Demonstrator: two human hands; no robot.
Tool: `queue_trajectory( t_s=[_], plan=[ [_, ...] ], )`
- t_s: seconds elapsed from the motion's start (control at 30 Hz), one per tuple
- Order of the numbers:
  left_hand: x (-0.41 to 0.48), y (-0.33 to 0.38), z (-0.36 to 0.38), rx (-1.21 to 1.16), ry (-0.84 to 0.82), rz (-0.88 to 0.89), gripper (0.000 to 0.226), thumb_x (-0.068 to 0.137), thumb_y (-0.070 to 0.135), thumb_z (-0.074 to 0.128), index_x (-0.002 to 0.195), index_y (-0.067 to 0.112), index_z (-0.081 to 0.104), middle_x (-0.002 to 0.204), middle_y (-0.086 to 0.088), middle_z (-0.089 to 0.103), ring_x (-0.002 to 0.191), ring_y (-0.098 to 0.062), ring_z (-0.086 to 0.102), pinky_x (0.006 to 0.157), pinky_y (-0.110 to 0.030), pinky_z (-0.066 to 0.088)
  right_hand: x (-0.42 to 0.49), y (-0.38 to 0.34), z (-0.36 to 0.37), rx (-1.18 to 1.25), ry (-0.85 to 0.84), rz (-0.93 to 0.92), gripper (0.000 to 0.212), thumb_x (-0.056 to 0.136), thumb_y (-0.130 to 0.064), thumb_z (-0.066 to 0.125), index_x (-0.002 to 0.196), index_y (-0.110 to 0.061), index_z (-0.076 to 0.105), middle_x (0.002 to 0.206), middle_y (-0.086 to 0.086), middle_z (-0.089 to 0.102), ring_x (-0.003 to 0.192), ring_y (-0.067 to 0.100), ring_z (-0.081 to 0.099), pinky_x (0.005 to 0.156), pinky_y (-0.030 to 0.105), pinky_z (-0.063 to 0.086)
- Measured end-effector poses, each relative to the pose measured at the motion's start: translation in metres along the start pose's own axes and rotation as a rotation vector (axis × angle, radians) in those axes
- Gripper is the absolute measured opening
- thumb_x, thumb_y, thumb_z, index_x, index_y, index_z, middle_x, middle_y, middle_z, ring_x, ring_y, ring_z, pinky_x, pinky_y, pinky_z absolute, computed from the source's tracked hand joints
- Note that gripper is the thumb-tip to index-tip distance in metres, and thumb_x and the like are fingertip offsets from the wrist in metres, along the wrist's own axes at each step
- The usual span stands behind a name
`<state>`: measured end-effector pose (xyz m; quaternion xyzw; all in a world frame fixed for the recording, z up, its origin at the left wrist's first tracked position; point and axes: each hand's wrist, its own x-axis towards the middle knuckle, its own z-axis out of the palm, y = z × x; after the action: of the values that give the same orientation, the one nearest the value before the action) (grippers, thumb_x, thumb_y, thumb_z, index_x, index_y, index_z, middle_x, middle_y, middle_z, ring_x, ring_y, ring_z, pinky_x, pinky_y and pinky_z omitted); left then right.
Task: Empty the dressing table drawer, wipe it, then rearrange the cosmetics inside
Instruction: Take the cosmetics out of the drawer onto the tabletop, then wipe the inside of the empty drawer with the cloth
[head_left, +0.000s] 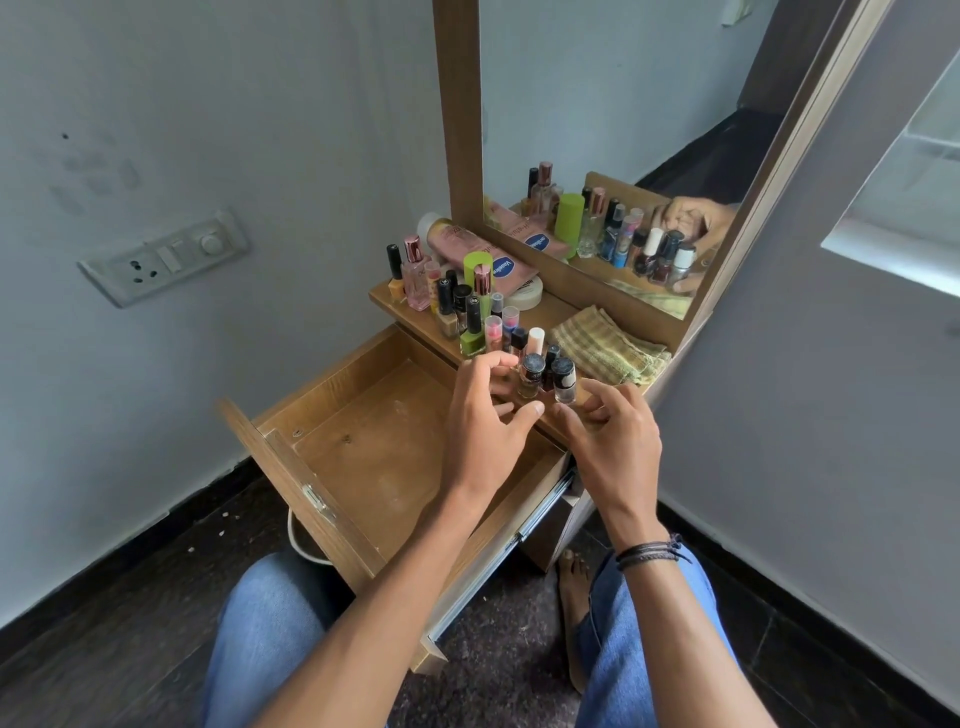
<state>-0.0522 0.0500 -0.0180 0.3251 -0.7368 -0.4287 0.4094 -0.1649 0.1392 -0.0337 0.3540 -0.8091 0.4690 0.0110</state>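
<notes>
Left hand (483, 421) and right hand (610, 441) were apart, loose, by bottles (531, 374) at the desk (566, 312) edge over the drawer (363, 447); tube (460, 245) read Vaseline

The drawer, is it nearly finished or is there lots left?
About halfway. The drawer is open and empty, with the cosmetics up on the shelf. Pale smudges show inside, so I cannot tell if it was wiped; the cloth lies folded. The left hand and right hand are cupped around the nail polish bottles. Everything still has to go back in.
</notes>
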Motion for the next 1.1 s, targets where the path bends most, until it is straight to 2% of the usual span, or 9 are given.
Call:
queue_trajectory(
  t_s=[0.13, 0.23, 0.3, 0.4, 0.5, 0.67, 0.87, 1.0, 1.1],
  plan=[
    [-0.012, -0.004, -0.016, 0.049, 0.036, -0.039, 0.047, 0.084, 0.015, 0.079, 0.118, 0.031, 0.052, 0.117, 0.021, 0.048, 0.106, -0.004, 0.059, 0.080, -0.019, 0.057, 0.003, -0.001, -0.018, 0.046, 0.173, -0.119, 0.019, 0.088, -0.009, 0.077, 0.106, -0.013, 0.075, 0.093, -0.007, 0.061, 0.081, 0.015, 0.061, 0.076, 0.035, 0.056],
    [-0.020, -0.010, -0.035, 0.128, 0.069, -0.078, 0.041, 0.087, 0.018, 0.076, 0.118, 0.030, 0.052, 0.118, 0.016, 0.050, 0.105, -0.006, 0.058, 0.080, -0.024, 0.057, 0.018, 0.001, -0.031, -0.078, 0.279, -0.213, 0.016, 0.088, -0.007, 0.072, 0.103, -0.011, 0.076, 0.098, 0.000, 0.063, 0.092, 0.024, 0.055, 0.081, 0.029, 0.045],
    [-0.026, -0.012, -0.048, 0.214, 0.065, -0.100, 0.039, 0.087, 0.020, 0.075, 0.118, 0.030, 0.053, 0.119, 0.013, 0.052, 0.106, -0.007, 0.057, 0.080, -0.025, 0.055, 0.033, 0.004, -0.033, -0.165, 0.179, -0.226, 0.026, 0.088, -0.013, 0.073, 0.114, -0.014, 0.076, 0.113, 0.004, 0.065, 0.106, 0.025, 0.049, 0.092, 0.031, 0.042],
    [-0.037, -0.015, -0.068, 0.384, 0.068, -0.107, 0.035, 0.089, 0.020, 0.073, 0.115, 0.032, 0.053, 0.120, 0.012, 0.054, 0.111, -0.009, 0.052, 0.078, -0.024, 0.046, 0.052, 0.012, -0.029, -0.295, -0.041, -0.260, 0.039, 0.090, -0.028, 0.076, 0.128, -0.021, 0.071, 0.132, 0.002, 0.062, 0.123, 0.029, 0.047, 0.103, 0.048, 0.044],
    [-0.047, -0.023, -0.086, 0.557, 0.140, -0.118, 0.033, 0.087, 0.013, 0.073, 0.111, 0.028, 0.057, 0.121, 0.008, 0.058, 0.111, -0.012, 0.049, 0.077, -0.025, 0.039, 0.064, 0.016, -0.022, -0.380, -0.231, -0.207, 0.048, 0.090, -0.040, 0.073, 0.134, -0.021, 0.068, 0.136, 0.005, 0.063, 0.123, 0.035, 0.053, 0.105, 0.051, 0.044],
    [-0.062, -0.044, -0.114, 0.706, 0.188, -0.195, 0.033, 0.088, -0.002, 0.065, 0.104, 0.026, 0.063, 0.117, 0.006, 0.061, 0.114, -0.020, 0.050, 0.087, -0.036, 0.047, 0.063, 0.022, -0.022, -0.404, -0.183, -0.196, 0.035, 0.094, -0.037, 0.071, 0.126, -0.024, 0.072, 0.131, 0.003, 0.066, 0.111, 0.040, 0.061, 0.096, 0.051, 0.047],
    [-0.069, -0.051, -0.122, 0.742, 0.254, -0.280, 0.056, 0.069, -0.022, 0.058, 0.100, 0.023, 0.068, 0.119, 0.002, 0.060, 0.116, -0.025, 0.044, 0.093, -0.038, 0.041, 0.053, 0.014, -0.039, -0.279, -0.030, -0.065, 0.024, 0.091, -0.016, 0.062, 0.112, -0.019, 0.075, 0.109, 0.009, 0.071, 0.098, 0.042, 0.061, 0.081, 0.045, 0.051],
    [-0.070, -0.051, -0.124, 0.713, 0.257, -0.278, 0.057, 0.066, -0.024, 0.055, 0.099, 0.021, 0.068, 0.121, 0.001, 0.056, 0.117, -0.025, 0.042, 0.089, -0.034, 0.041, 0.027, -0.004, -0.061, -0.014, 0.140, 0.227, 0.028, 0.090, -0.032, 0.065, 0.116, -0.025, 0.075, 0.113, 0.006, 0.074, 0.107, 0.033, 0.066, 0.095, 0.040, 0.050],
    [-0.071, -0.050, -0.124, 0.744, 0.238, -0.284, 0.057, 0.067, -0.023, 0.056, 0.100, 0.022, 0.068, 0.125, 0.001, 0.056, 0.116, -0.025, 0.041, 0.090, -0.034, 0.040, 0.005, -0.018, -0.076, 0.161, 0.227, 0.344, 0.026, 0.088, -0.039, 0.069, 0.109, -0.027, 0.077, 0.099, 0.000, 0.075, 0.098, 0.023, 0.068, 0.090, 0.032, 0.049]
  ],
)
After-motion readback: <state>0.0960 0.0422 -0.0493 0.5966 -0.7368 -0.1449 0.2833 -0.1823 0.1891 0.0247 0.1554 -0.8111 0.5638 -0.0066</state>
